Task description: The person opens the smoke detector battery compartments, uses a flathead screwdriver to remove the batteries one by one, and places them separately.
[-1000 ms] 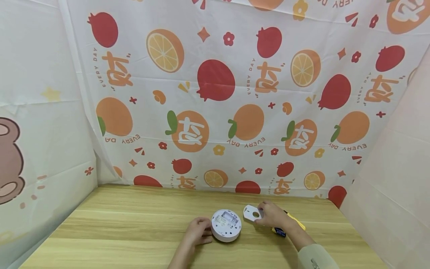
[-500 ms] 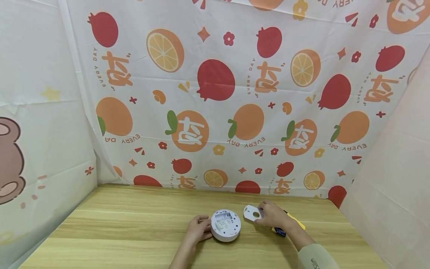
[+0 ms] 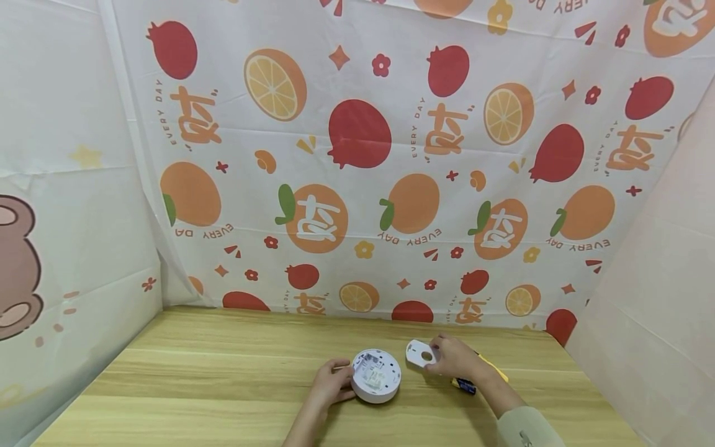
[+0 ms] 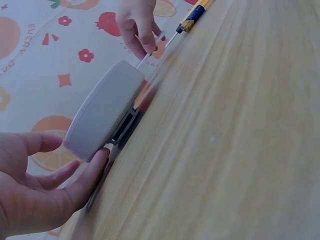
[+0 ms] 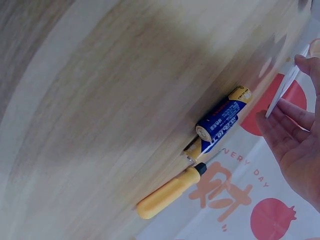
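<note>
A round white smoke detector (image 3: 377,376) lies with its open back up, showing a compartment, a label and small slots. My left hand (image 3: 328,386) holds its left edge. The left wrist view shows one digit of that hand (image 4: 37,187) tucked under the detector (image 4: 107,107) and another against its rim; a dark slotted part faces the table. To the right, my right hand (image 3: 455,359) pinches a flat white mounting plate (image 3: 415,354) with a round hole. In the right wrist view the plate (image 5: 286,86) appears edge-on between the thumb and fingers of this hand (image 5: 297,137).
Beside my right hand lie two blue-and-yellow batteries (image 5: 222,115) and a yellow-handled screwdriver (image 5: 170,192), partly hidden by the arm in the head view. Behind the wooden table (image 3: 223,372) hangs a fruit-print cloth (image 3: 357,186); pale cloths stand at both sides.
The smoke detector has turned counterclockwise in place under my left hand, its compartment and label shifting round. My right hand and the mounting plate have stayed put.
</note>
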A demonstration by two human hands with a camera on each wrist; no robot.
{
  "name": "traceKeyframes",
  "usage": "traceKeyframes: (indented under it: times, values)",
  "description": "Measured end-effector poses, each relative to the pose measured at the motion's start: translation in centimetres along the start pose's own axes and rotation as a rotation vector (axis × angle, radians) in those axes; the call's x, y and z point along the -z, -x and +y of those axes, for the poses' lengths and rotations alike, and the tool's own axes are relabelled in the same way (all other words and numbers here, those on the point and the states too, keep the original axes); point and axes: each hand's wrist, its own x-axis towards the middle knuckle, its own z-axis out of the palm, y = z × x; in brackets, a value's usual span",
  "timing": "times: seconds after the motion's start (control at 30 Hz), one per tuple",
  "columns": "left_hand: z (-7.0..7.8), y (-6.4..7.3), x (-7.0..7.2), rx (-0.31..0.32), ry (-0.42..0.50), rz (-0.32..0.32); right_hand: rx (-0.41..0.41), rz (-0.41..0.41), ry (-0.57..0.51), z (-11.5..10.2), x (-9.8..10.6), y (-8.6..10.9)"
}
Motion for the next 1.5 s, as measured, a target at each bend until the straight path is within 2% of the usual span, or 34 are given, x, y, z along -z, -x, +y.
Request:
traceKeyframes:
  times: [0.17,0.37,0.63,0.8,1.13,1.5]
  values:
    - [0.1,0.2,-0.1,0.004,0.021,-0.013,-0.003,-0.001,-0.015,-0.7,0.6,0.0]
    - [0.0,0.1,0.0,0.013,0.025,-0.013,0.044,0.012,0.001,-1.9,1.5,-0.1]
    - [0.0,0.4,0.1,0.016,0.035,-0.032,0.138,0.026,0.039,-4.6,2.2,-0.2]
    - [0.1,0.5,0.0,0.029,0.035,-0.045,0.155,-0.013,0.028,-6.5,2.4,-0.1]
    - [0.1,0.5,0.0,0.040,0.039,-0.050,0.233,-0.083,-0.001,-9.0,1.6,-0.7]
    - [0.2,0.6,-0.1,0.034,0.057,-0.062,0.243,-0.096,0.021,-9.6,0.6,-0.8]
